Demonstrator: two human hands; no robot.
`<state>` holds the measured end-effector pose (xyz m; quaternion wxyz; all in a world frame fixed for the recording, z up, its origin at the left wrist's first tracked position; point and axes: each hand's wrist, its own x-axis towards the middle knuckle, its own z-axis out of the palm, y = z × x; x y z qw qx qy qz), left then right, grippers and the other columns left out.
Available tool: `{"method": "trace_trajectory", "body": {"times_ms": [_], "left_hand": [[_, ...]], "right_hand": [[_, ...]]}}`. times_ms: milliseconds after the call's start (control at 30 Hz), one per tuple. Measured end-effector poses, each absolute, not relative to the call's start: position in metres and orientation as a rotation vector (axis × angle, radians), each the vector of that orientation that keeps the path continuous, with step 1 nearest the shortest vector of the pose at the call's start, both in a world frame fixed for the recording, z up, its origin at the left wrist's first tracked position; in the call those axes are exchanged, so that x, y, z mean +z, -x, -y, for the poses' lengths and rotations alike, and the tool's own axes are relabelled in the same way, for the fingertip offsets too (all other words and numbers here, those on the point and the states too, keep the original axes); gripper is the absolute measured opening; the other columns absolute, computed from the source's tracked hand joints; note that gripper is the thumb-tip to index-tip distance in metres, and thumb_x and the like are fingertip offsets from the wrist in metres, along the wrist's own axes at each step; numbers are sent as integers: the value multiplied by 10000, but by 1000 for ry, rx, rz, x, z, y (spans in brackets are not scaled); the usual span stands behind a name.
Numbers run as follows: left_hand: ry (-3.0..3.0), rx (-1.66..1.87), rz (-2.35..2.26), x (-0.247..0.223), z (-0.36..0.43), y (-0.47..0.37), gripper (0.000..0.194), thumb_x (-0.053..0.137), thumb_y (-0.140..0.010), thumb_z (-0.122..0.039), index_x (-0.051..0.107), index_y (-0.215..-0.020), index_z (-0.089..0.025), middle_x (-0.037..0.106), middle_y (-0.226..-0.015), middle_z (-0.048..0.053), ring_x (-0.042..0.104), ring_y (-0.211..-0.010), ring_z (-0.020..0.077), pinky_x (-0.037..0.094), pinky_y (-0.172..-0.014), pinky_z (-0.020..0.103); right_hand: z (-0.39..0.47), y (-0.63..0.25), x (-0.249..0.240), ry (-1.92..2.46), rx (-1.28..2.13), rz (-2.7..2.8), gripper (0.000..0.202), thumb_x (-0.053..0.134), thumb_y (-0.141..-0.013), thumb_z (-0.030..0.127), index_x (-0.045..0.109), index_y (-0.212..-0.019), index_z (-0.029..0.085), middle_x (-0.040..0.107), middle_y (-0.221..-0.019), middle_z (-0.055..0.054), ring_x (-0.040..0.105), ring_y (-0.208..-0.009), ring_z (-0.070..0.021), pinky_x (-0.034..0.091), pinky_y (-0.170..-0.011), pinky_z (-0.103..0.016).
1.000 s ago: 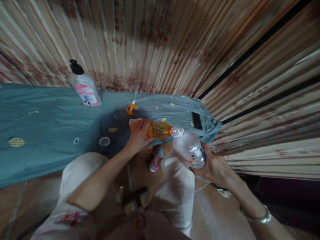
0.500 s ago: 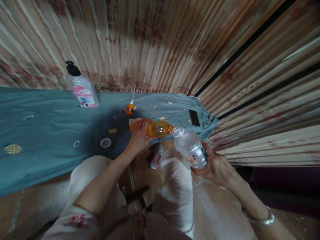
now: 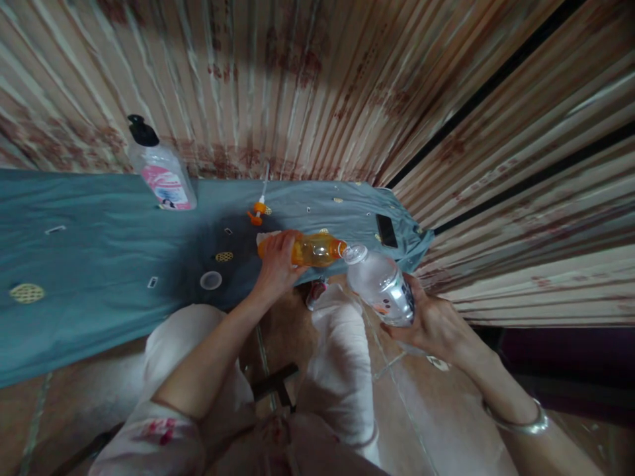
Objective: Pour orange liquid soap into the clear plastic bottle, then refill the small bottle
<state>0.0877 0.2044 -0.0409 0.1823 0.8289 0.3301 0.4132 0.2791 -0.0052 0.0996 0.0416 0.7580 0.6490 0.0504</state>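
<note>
Standing leftmost on the cloth-covered desk [image 3: 99, 277] is a pump bottle [image 3: 166, 177]. Next, the left hand [image 3: 278, 261] wraps an orange bottle [image 3: 320, 251], contents indistinct; beneath, a shoe [image 3: 316, 291] shows less than before. Mouth to the orange one's, a clear bottle [image 3: 374, 277] tilts, the right hand [image 3: 431, 320] clasping its base.

A see-through orange bottle [image 3: 320, 251] is held on its side, its open, narrow neck pointed toward the right of the view and its other end partly covered by the grip. A wider clear plastic bottle [image 3: 377, 281], marked with a printed label on its lower part, is held at a slant, its uncapped mouth turned leftward. The two mouths are set against each other.
</note>
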Motion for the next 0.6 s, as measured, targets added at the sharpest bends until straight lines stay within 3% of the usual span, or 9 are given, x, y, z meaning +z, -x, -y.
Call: {"method": "trace_trajectory", "body": {"times_ms": [600], "left_hand": [[-2372,1129,-938,-39,-203,-89,610,727,-665,-301,435,-1186,-180,566,-1154,107,524,-1081,287,384,-962,440]], "right_hand": [[11,-281,103,-2278,191,-1966,735,569,-715,479,374,-1285,57,665,-682,-72,634,-576,-245,457,-511,-314]]}}
